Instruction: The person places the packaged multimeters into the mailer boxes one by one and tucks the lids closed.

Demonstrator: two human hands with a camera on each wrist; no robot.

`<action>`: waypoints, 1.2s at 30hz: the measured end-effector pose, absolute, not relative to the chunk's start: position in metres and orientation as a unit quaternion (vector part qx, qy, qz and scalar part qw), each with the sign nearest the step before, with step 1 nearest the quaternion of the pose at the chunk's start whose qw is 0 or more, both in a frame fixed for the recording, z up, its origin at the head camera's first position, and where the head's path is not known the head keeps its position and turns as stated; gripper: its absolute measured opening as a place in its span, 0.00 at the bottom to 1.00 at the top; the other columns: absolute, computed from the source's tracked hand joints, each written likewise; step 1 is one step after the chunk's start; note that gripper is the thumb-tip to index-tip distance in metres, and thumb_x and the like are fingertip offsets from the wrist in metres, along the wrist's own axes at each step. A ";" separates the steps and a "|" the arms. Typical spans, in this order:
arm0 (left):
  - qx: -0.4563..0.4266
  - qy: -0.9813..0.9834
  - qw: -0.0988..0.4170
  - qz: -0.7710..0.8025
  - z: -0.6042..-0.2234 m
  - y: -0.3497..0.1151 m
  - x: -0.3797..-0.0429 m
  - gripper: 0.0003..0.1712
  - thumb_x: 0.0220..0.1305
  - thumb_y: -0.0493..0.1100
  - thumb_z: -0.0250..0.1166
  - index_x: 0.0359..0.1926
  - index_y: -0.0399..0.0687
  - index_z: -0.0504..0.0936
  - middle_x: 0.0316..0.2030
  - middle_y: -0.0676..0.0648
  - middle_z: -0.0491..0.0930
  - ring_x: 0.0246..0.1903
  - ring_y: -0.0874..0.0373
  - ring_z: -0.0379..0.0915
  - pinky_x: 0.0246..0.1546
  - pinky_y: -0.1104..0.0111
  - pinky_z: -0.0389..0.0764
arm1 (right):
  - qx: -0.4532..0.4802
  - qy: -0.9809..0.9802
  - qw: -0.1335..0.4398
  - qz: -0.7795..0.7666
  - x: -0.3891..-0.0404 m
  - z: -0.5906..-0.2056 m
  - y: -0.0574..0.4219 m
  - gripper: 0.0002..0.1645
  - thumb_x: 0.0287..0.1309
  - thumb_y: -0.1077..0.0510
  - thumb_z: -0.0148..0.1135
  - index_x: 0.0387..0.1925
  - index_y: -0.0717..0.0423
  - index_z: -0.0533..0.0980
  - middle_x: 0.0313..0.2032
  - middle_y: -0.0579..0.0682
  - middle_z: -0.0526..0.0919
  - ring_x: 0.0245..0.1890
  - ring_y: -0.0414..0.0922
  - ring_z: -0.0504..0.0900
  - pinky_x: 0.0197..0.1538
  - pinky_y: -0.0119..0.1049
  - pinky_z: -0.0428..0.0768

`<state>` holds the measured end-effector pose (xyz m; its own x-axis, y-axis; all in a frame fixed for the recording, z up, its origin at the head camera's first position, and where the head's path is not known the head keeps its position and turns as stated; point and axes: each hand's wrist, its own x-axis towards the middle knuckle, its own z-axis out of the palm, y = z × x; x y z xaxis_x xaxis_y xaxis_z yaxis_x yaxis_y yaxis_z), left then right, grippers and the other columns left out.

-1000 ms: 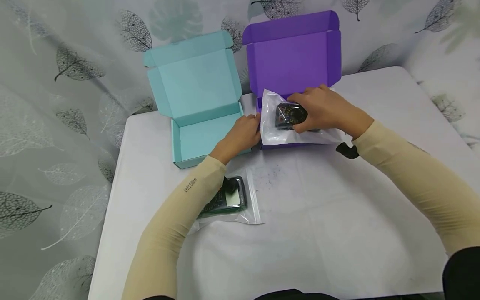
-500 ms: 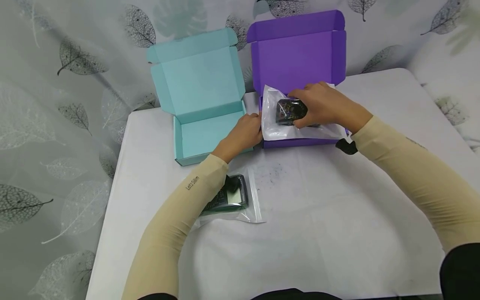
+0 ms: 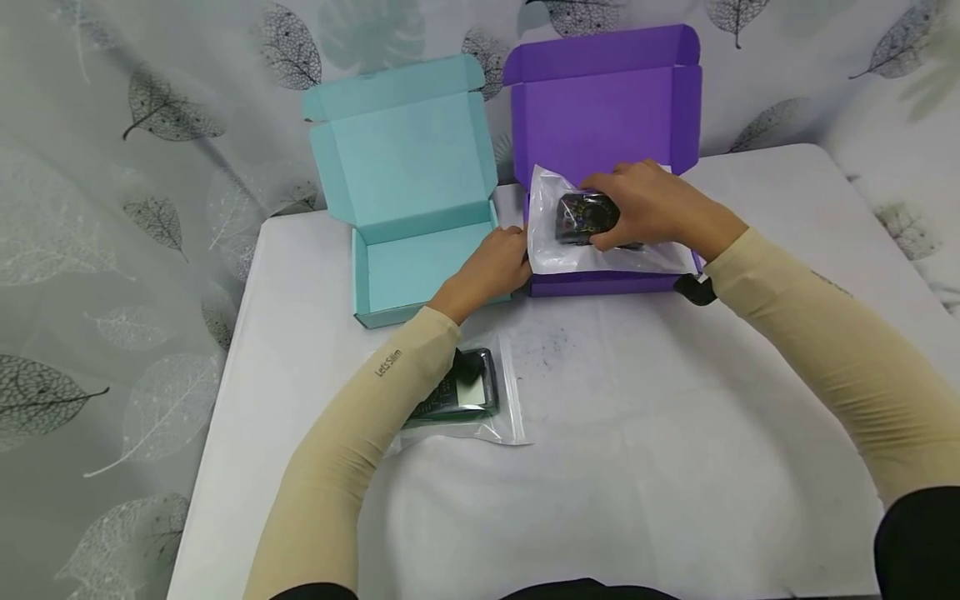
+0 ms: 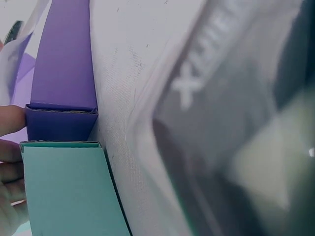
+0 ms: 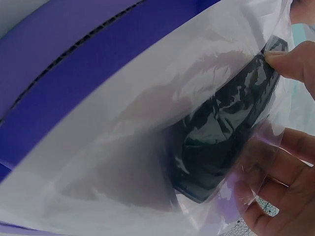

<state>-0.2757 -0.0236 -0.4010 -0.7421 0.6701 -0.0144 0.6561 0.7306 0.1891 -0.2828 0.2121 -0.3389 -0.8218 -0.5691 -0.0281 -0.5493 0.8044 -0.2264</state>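
Observation:
My right hand (image 3: 652,208) grips a clear plastic bag (image 5: 118,162) with a black device (image 3: 585,218) inside. In the right wrist view, the thumb presses on the device's end through the film, with fingers curled beneath. The bag overlaps the opening of the purple box (image 3: 600,117), whose lid stands raised. My left hand (image 3: 491,267) is at the adjoining side walls of the purple box and the teal box (image 3: 420,258). In the left wrist view, its thumb touches the purple wall's edge and its fingers bend against the teal side. The teal box is open, its floor bare.
A second clear zip bag (image 3: 510,408) with a dark, green-edged device (image 3: 480,392) lies under the left forearm. White cloth covers the table (image 3: 637,467), with dark specks in front of the boxes. A leaf-print curtain (image 3: 135,292) hangs behind and at the left.
The bag in my right hand has moved slightly back over the purple box, baring more of its front wall. My left hand keeps its place at the walls; the whole view shifts slightly.

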 end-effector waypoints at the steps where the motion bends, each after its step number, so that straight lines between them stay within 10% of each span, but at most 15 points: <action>1: 0.357 0.929 0.042 0.087 -0.401 -0.023 -0.276 0.19 0.66 0.42 0.53 0.53 0.35 0.72 0.40 0.41 0.78 0.45 0.49 0.72 0.51 0.57 0.67 | -0.295 0.949 0.047 -0.105 -0.283 -0.339 0.212 0.44 0.40 0.45 0.72 0.58 0.59 0.69 0.42 0.60 0.76 0.39 0.55 0.72 0.48 0.55 0.65; 36: 0.341 0.933 0.063 0.097 -0.402 -0.024 -0.275 0.32 0.67 0.45 0.52 0.65 0.28 0.60 0.54 0.35 0.72 0.56 0.45 0.67 0.61 0.56 0.56 | -0.268 0.951 0.098 -0.115 -0.301 -0.368 0.223 0.48 0.43 0.41 0.70 0.62 0.61 0.66 0.49 0.64 0.74 0.44 0.58 0.72 0.44 0.56 0.70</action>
<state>-0.2750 -0.0241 -0.4023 -0.7600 0.6479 -0.0516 0.6235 0.7492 0.2235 -0.3012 0.2228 -0.3679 -0.8370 -0.5326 -0.1256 -0.4874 0.8299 -0.2716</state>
